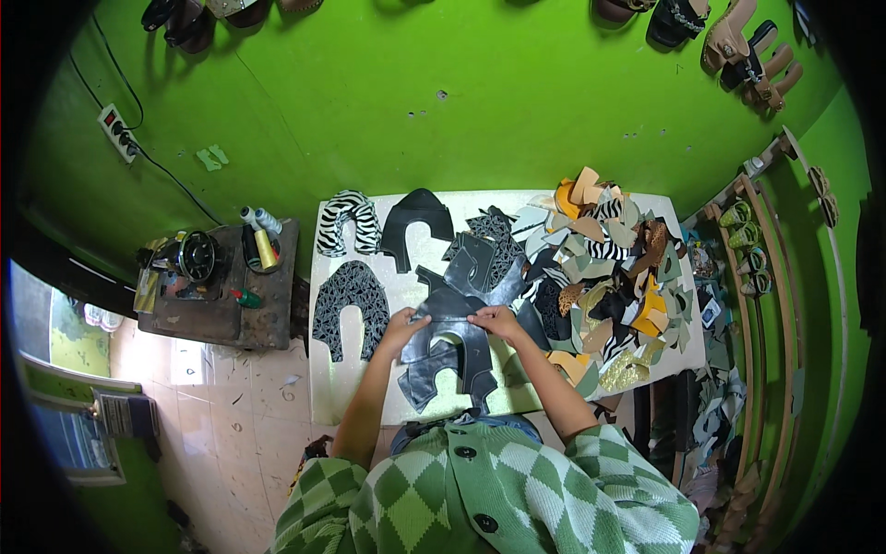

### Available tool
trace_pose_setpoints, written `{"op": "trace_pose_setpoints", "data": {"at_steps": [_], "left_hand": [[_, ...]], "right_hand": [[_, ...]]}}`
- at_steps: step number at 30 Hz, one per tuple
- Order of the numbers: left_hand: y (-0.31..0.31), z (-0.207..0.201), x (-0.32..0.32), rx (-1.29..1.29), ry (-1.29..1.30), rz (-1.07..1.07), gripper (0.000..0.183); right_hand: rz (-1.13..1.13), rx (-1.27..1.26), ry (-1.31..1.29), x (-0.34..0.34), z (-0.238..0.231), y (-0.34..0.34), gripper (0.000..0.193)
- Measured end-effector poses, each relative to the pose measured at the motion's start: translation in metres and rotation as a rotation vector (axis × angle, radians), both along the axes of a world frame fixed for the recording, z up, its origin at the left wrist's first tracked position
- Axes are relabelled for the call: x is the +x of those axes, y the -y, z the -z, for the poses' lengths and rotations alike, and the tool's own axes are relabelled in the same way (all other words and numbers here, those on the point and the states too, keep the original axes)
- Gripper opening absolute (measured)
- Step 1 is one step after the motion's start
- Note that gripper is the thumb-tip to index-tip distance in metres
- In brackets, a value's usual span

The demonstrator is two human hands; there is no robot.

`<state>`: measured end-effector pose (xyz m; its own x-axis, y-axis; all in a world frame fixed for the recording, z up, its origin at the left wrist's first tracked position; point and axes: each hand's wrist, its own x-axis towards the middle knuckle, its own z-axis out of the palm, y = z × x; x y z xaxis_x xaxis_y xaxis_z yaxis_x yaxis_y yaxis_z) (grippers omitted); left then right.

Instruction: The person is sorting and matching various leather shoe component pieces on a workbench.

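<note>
Between my two hands is a black leather-like cut piece (448,307) with an arched shape. My left hand (403,330) pinches its left edge between thumb and fingers. On the opposite edge, my right hand (496,321) pinches it too. Beneath lie more black U-shaped pieces (478,369), partly overlapping. Just beyond my hands rests a dark pile of cut pieces (472,262), some patterned. To the left sit a zebra-print arch piece (334,224), a plain black arch piece (399,231) and a black-and-grey patterned arch piece (336,305).
The pieces lie on a white table (323,388). A large heap of mixed offcuts (609,268) covers its right side. At left stands a sewing machine (197,256) on a worn wooden table (221,323), with thread cones (267,247). A wooden shoe rack (773,305) is at right.
</note>
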<state>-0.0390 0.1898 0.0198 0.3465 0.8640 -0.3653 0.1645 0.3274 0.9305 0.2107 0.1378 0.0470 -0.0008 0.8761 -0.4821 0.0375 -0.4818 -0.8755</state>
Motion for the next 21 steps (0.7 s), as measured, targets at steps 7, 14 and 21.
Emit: {"op": "trace_pose_setpoints", "data": {"at_steps": [7, 14, 21], "left_hand": [[-0.102, -0.049, 0.024, -0.027, 0.071, -0.002, 0.034], [-0.193, -0.041, 0.036, 0.025, -0.124, -0.092, 0.033], [-0.259, 0.007, 0.008, 0.157, -0.241, -0.142, 0.024]], "right_hand": [[0.151, 0.0, 0.024, 0.026, -0.031, -0.093, 0.026], [0.215, 0.053, -0.071, 0.032, 0.005, -0.179, 0.024], [0.115, -0.052, -0.045, 0.011, 0.026, -0.247, 0.02]]}}
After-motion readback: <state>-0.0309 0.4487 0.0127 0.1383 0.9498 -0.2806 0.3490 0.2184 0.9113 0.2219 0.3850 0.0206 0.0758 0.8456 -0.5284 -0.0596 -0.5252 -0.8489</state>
